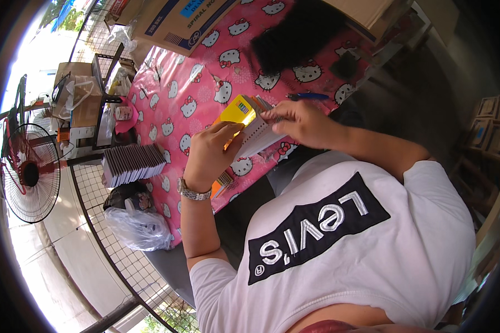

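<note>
My left hand, with a metal watch on its wrist, grips a small notebook near the table's front edge. Its cover is yellow, and a row of small punched holes runs along its white page. At the punched edge my right hand is closed in a pinch. Whatever lies between those fingertips is too small to make out. Just beyond the right hand lies a blue pen. Partly hidden by my left wrist, an orange-edged notebook stack rests at the table edge.
A pink patterned cloth covers the table. At its far side are a dark heap of black coils and a cardboard box. To the left stand a row of notebooks, a plastic bag and a fan.
</note>
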A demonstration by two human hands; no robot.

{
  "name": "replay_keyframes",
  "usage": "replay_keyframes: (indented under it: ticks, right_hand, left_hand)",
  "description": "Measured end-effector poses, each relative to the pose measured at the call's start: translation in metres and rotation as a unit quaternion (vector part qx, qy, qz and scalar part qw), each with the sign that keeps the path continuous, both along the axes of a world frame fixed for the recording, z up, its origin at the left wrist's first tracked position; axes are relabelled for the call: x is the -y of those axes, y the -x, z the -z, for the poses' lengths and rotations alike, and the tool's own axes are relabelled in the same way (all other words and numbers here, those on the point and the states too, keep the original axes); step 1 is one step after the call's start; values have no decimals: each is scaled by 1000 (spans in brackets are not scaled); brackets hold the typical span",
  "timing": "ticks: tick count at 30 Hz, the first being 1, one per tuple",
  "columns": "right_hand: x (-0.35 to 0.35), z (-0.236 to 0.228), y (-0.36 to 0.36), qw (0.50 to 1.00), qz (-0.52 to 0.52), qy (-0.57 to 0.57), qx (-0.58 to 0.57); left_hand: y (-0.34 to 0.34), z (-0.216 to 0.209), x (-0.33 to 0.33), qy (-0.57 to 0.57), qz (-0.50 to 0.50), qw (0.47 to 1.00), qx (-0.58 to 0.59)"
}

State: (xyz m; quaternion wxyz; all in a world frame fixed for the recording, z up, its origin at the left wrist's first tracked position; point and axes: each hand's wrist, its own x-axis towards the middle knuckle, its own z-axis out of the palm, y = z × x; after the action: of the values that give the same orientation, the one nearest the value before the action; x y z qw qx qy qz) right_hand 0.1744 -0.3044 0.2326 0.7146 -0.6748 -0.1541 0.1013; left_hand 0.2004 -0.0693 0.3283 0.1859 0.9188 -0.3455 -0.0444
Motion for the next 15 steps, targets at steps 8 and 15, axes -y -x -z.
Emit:
replay_keyframes:
  ticks: [8,15]
  right_hand:
    - [-10,-37,14,970,9,173,171]
    - [-1,-38,-6,882,-68,-314,-344]
  left_hand:
    - [12,4,-2,32,-38,999,12]
    - [24,4,13,20,-39,993,107]
